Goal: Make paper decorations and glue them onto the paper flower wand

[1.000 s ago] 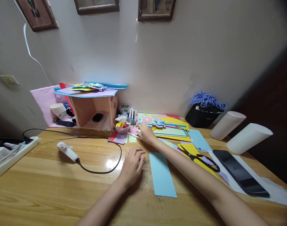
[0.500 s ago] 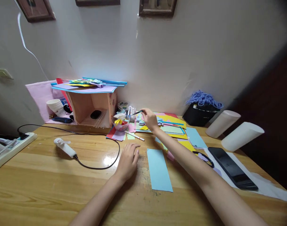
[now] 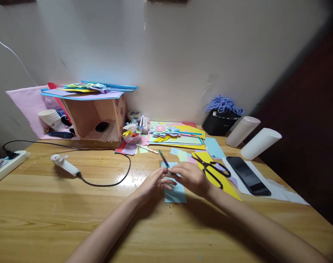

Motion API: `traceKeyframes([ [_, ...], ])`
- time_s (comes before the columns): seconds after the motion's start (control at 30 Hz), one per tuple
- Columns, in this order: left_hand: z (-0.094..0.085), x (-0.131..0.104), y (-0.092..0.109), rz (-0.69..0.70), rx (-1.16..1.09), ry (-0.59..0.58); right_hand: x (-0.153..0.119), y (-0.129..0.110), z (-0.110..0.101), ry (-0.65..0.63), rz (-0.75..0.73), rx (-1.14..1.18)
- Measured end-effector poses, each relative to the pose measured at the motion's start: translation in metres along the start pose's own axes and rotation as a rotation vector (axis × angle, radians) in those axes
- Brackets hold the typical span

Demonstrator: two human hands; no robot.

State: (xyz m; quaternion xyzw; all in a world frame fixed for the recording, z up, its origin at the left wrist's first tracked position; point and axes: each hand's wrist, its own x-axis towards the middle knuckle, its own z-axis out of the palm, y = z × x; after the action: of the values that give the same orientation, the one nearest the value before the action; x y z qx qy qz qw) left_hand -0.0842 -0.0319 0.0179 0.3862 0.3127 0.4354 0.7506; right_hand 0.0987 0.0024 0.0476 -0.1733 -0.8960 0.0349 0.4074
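A slim dark pen (image 3: pixel 163 159) with a multicoloured pattern stands tilted between my two hands, its greenish end pointing up and away. My right hand (image 3: pixel 193 179) is closed on the pen's lower part, back of the hand upward. From the other side, my left hand (image 3: pixel 154 183) meets it, thumb and forefinger pinched at the pen's lower end and the other fingers loosely curled. That lower end is partly hidden by the fingers. Below both hands a light blue paper rectangle (image 3: pixel 175 195) lies flat on the wooden table (image 3: pixel 128 226), partly covered by them.
Black-handled scissors (image 3: pixel 210 166) lie on yellow paper at the right, beside a black phone (image 3: pixel 248 175). Farther back are paper flowers (image 3: pixel 161 129), a white marker (image 3: pixel 147 148) and a plastic bowl (image 3: pixel 132 138). A white corded device (image 3: pixel 65 165) rests at the left.
My right hand has drawn back from the paper pile with the pen, over the blue paper. My left hand has lifted off the table to meet it. The view has shifted, uncovering the scissors.
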Motion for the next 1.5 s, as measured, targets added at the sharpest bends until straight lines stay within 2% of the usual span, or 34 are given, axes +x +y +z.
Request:
traceKeyframes([
  [0.07, 0.007, -0.004, -0.002, -0.002, 0.015, -0.033, -0.014, -0.009, 0.008, -0.042, -0.070, -0.043],
  [0.13, 0.010, -0.008, 0.000, -0.007, 0.094, -0.025, -0.022, -0.017, 0.012, -0.061, -0.031, -0.039],
  [0.2, 0.011, -0.010, 0.003, 0.018, 0.243, 0.020, -0.026, -0.024, 0.013, -0.069, 0.134, 0.035],
  [0.3, 0.010, -0.012, 0.006, 0.118, 0.590, 0.065, -0.029, -0.029, 0.010, -0.063, 0.489, 0.232],
  [0.37, 0.010, -0.014, 0.004, 0.150, 0.833, 0.035, -0.031, -0.028, 0.007, -0.044, 0.669, 0.418],
  [0.47, 0.012, -0.016, -0.003, 0.136, 1.104, -0.057, -0.033, -0.022, 0.004, -0.030, 0.914, 0.831],
  [0.53, 0.014, -0.016, -0.010, 0.169, 1.221, -0.092, -0.033, -0.020, 0.005, -0.086, 1.068, 1.089],
  [0.6, 0.016, -0.013, -0.015, 0.241, 1.324, -0.106, -0.033, -0.021, 0.009, -0.151, 1.146, 1.202],
  [0.7, 0.022, -0.012, -0.015, 0.331, 1.469, -0.126, -0.032, -0.026, 0.010, -0.182, 1.165, 1.185],
  [0.77, 0.024, -0.016, -0.005, 0.296, 1.471, -0.170, -0.032, -0.023, -0.003, -0.142, 1.164, 1.181],
  [0.8, 0.024, -0.020, 0.001, 0.247, 1.426, -0.202, -0.033, -0.018, -0.015, -0.078, 1.159, 1.187],
  [0.83, 0.021, -0.025, 0.009, 0.161, 1.361, -0.221, -0.033, -0.011, -0.032, 0.029, 1.150, 1.175],
  [0.9, 0.011, -0.033, 0.023, -0.019, 1.179, -0.236, -0.037, 0.006, -0.070, 0.431, 1.106, 1.055],
  [0.93, 0.004, -0.036, 0.028, -0.037, 1.140, -0.160, -0.038, 0.014, -0.088, 0.623, 1.038, 0.976],
  [0.97, -0.003, -0.035, 0.031, -0.005, 1.133, -0.054, -0.040, 0.022, -0.104, 0.725, 0.990, 0.918],
  [1.0, -0.009, -0.033, 0.031, 0.047, 1.153, 0.006, -0.040, 0.028, -0.114, 0.732, 0.978, 0.890],
  [1.07, -0.016, -0.020, 0.023, 0.159, 1.298, 0.023, -0.040, 0.033, -0.121, 0.654, 1.005, 0.881],
  [1.17, -0.011, 0.006, 0.000, 0.300, 1.549, -0.073, -0.036, 0.030, -0.104, 0.527, 1.014, 0.946],
  [1.23, 0.000, 0.017, -0.017, 0.311, 1.680, -0.079, -0.034, 0.027, -0.090, 0.481, 0.987, 0.939],
  [1.3, 0.014, 0.019, -0.034, 0.305, 1.776, -0.089, -0.034, 0.026, -0.078, 0.435, 0.968, 0.875],
  [1.4, 0.037, 0.009, -0.053, 0.333, 1.869, -0.035, -0.037, 0.027, -0.061, 0.348, 0.935, 0.744],
  [1.5, 0.055, -0.001, -0.062, 0.389, 1.988, -0.014, -0.044, 0.027, -0.036, 0.238, 0.874, 0.669],
])
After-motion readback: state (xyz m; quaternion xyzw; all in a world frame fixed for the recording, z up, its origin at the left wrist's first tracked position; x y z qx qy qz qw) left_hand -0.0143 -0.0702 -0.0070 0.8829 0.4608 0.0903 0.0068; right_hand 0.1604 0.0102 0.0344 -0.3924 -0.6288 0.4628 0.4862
